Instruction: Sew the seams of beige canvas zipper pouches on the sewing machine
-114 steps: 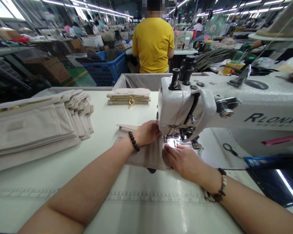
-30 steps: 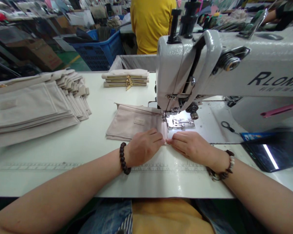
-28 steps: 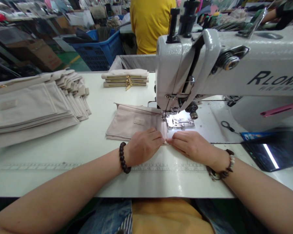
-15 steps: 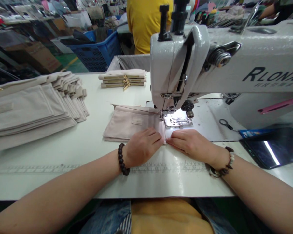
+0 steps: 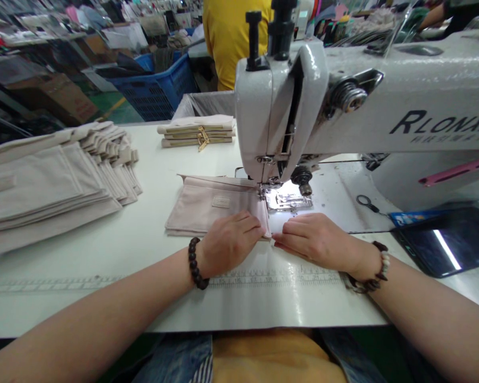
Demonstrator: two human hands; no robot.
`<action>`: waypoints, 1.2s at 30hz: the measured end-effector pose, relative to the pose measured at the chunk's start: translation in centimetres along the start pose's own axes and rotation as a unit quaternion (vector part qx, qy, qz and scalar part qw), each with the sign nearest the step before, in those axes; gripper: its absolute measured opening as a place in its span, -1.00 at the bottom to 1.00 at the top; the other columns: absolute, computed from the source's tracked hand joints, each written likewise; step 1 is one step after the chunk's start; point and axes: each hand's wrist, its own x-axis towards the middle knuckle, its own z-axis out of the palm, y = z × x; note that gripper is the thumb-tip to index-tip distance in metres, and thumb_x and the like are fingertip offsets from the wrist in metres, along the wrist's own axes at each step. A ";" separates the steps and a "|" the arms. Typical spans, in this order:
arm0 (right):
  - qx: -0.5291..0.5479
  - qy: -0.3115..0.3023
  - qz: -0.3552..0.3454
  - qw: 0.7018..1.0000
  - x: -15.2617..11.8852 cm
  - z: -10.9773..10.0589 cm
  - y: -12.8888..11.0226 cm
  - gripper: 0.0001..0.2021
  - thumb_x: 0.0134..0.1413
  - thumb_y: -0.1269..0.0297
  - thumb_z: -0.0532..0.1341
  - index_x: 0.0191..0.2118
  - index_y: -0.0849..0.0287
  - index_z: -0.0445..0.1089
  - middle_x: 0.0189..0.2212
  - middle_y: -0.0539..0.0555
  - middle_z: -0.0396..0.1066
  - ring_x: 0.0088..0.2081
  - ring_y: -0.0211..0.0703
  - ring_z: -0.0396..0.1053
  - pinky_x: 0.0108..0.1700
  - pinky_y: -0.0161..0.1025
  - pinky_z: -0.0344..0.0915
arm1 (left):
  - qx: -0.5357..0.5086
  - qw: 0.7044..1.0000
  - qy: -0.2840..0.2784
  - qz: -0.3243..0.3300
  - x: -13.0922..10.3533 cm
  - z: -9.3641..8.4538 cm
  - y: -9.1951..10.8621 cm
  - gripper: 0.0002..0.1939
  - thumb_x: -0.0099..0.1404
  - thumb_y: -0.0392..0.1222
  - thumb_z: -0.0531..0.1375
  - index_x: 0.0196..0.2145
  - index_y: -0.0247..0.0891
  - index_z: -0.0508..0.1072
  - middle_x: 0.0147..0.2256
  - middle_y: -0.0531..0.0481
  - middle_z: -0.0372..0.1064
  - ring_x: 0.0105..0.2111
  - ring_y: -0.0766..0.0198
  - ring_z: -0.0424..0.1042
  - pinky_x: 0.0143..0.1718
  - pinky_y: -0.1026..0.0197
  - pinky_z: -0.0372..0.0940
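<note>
A pale pink fabric pouch (image 5: 195, 205) with a small label lies flat on the table, its right edge under the presser foot of the white sewing machine (image 5: 277, 106). My left hand (image 5: 229, 239) presses on the pouch's lower right part, fingers together. My right hand (image 5: 317, 239) is closed, its fingertips at the pouch's lower right corner; the fingers look pinched on that edge. The machine's lamp lights the metal needle plate (image 5: 289, 198) just right of the pouch.
Stacked fabric pieces (image 5: 35, 181) cover the table's left side. Folded zippered pouches (image 5: 197, 132) lie behind the work. At right are a dark phone (image 5: 449, 242) and a black ring (image 5: 365, 201). Beyond stand a blue crate (image 5: 155, 88) and a person in yellow (image 5: 235, 48).
The whole view has shifted slightly, with the machine and table sitting a little further left. Both hands keep nearly the same hold at the pouch.
</note>
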 end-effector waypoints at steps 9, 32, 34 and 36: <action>0.015 -0.070 0.012 0.997 0.3 0.2 -0.2 -0.67 0.25 0.33 -0.10 -0.40 0.26 0.35 -0.57 0.00 0.27 -0.53 -0.32 0.09 -0.50 -0.22 -0.15 | -0.014 1.000 0.025 0.011 0.0 0.0 -0.1 -0.80 0.28 -0.35 -0.02 -0.33 -0.40 0.40 -0.40 -0.08 0.34 -0.34 0.24 0.28 -0.30 0.21 0.31; 0.026 -0.031 0.055 0.998 0.1 1.1 -0.7 -0.79 0.20 0.38 -0.04 -0.28 0.25 0.33 -0.55 -0.01 0.25 -0.54 -0.29 0.09 -0.51 -0.25 -0.11 | -0.018 0.997 0.021 0.079 -0.5 0.6 -0.7 -0.78 0.31 -0.37 -0.04 -0.32 -0.45 0.39 -0.38 -0.10 0.35 -0.33 0.26 0.30 -0.27 0.23 0.33; 0.033 -0.010 0.074 0.997 0.3 1.1 -0.8 -0.77 0.20 0.36 -0.04 -0.30 0.25 0.34 -0.57 -0.01 0.24 -0.55 -0.29 0.09 -0.53 -0.26 -0.11 | -0.038 0.997 0.028 0.060 -0.4 0.6 -0.8 -0.82 0.29 -0.36 -0.01 -0.31 -0.42 0.38 -0.38 -0.07 0.36 -0.34 0.28 0.30 -0.28 0.24 0.32; 0.036 0.001 0.079 0.996 0.4 1.1 -0.8 -0.77 0.20 0.34 -0.05 -0.30 0.25 0.34 -0.57 -0.01 0.24 -0.55 -0.29 0.09 -0.53 -0.26 -0.12 | -0.048 0.997 0.035 0.052 -0.4 0.7 -0.9 -0.83 0.29 -0.36 -0.01 -0.32 -0.40 0.38 -0.39 -0.06 0.36 -0.35 0.29 0.31 -0.29 0.25 0.32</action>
